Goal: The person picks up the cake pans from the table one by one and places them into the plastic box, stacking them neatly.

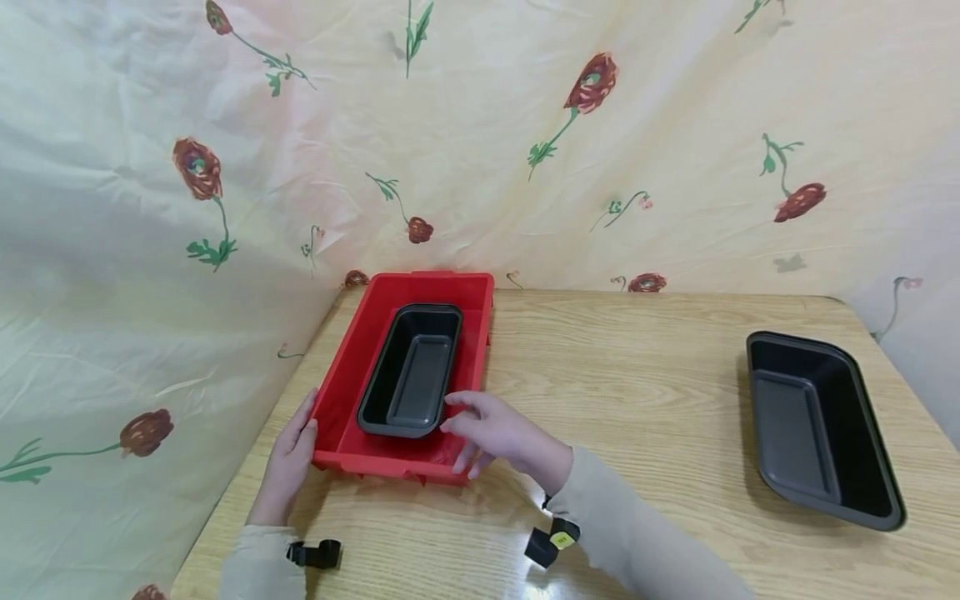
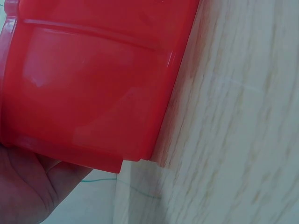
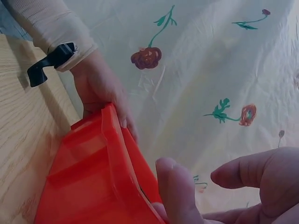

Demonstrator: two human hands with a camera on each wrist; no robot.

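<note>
A red plastic tray [image 1: 367, 464] lies at the left of the table, with a black loaf pan [image 1: 422, 379] inside it. My left hand [image 1: 291, 446] grips the tray's left rim close to the near corner; the right wrist view shows its fingers over that edge. At the tray's near right corner is my right hand [image 1: 495, 429], fingers spread and loosely bent. Its index finger and thumb are right by the pan's near right edge. In the right wrist view, thumb and index finger stand apart with nothing between them.
A second black loaf pan [image 1: 795, 437] stands on the wooden table [image 1: 622, 375] near its right edge. Floral cloth [image 1: 480, 150] hangs along the table's back and left side. A dark camera mount [image 1: 318, 553] sits on the left wrist, another [image 1: 551, 542] on the right.
</note>
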